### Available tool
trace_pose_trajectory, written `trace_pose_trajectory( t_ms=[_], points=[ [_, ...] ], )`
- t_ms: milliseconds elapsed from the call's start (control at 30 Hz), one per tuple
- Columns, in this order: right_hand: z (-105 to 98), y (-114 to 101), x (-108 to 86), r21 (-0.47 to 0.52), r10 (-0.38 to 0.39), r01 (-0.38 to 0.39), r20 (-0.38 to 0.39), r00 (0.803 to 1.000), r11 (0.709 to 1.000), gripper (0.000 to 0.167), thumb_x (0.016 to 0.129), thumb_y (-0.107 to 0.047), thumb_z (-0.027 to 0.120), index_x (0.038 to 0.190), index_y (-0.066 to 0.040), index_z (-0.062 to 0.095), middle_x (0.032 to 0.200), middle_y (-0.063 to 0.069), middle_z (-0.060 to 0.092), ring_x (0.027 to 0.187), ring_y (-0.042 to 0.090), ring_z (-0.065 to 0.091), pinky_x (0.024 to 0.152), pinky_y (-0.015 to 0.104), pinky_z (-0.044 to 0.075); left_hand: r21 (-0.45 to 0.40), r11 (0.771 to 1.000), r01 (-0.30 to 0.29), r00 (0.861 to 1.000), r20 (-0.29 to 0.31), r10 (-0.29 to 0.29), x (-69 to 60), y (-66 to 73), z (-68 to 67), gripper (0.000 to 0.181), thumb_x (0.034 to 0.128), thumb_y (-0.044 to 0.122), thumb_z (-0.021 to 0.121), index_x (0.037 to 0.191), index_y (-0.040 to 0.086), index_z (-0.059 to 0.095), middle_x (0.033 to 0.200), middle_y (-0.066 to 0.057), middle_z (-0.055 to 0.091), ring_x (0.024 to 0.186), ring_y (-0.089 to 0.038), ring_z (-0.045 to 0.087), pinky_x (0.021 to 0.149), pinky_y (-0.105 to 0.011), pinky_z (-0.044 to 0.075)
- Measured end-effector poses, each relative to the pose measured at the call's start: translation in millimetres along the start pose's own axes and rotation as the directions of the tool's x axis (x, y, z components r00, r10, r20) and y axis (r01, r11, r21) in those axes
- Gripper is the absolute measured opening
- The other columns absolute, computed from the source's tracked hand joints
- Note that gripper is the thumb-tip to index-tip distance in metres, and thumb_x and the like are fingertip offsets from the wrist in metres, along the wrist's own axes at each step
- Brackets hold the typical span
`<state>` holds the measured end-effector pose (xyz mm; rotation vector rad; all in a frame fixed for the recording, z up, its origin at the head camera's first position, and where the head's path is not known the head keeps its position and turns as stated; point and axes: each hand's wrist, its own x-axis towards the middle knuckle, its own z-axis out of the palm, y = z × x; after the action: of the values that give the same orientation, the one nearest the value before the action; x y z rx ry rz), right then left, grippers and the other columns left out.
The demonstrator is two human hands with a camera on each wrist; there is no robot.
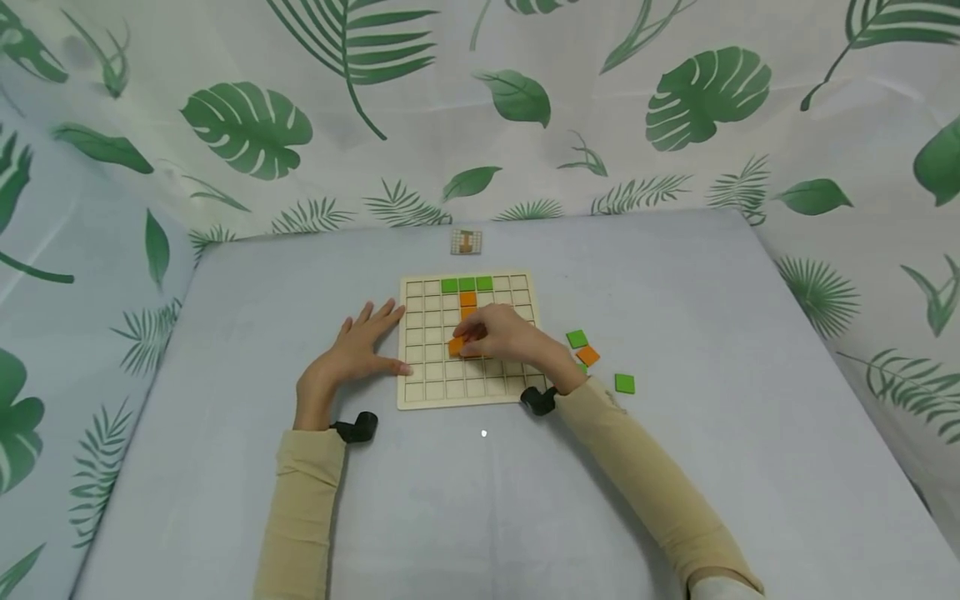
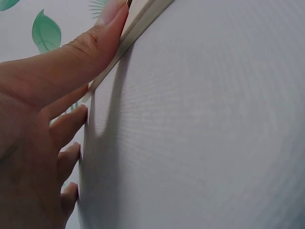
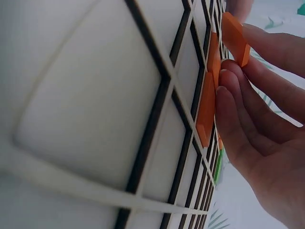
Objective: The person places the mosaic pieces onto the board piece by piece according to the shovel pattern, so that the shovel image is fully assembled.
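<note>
A pale wooden grid board (image 1: 435, 392) lies on the table. Three green tiles (image 1: 467, 284) sit side by side in its top row, with orange tiles (image 1: 468, 298) running down below the middle one. My right hand (image 1: 502, 333) is over the board, holding an orange square tile (image 3: 235, 39) between its fingers, tilted above the grid. Beneath those fingers, more orange tiles (image 3: 206, 109) lie in the grid, partly covered by the hand in the head view. Spread out at the board's left edge, my left hand (image 1: 356, 350) touches the rim with thumb and fingertips.
Right of the board lie loose tiles: a green one (image 1: 577, 338), an orange one (image 1: 588, 356), another green one (image 1: 625, 383) and one partly hidden by the wrist. A small patterned card (image 1: 466, 242) is behind the board. Leaf-printed cloth (image 1: 570, 108) hangs at the table's back.
</note>
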<state>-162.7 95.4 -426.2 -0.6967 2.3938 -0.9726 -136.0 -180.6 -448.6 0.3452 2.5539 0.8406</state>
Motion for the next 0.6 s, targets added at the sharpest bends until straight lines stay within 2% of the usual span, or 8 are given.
trace_pose_trajectory(
  t_ms=[600],
  points=[
    [11.4, -7.7, 5.6, -0.135, -0.05, 0.049, -0.006, 0.999, 0.99, 0.024, 0.091, -0.005, 0.075, 0.114, 0.002, 0.075, 0.108, 0.011, 0.074, 0.094, 0.02, 0.065, 0.085, 0.03, 0.057, 0.004, 1.0, -0.009, 1.0, 0.0, 0.009, 1.0, -0.8, 2.1, 0.104, 0.0861, 0.04, 0.083, 0.166, 0.014, 0.021, 0.174, -0.012, 0.008, 0.16, -0.038, -0.009, 0.126, -0.061, -0.01]
  ],
)
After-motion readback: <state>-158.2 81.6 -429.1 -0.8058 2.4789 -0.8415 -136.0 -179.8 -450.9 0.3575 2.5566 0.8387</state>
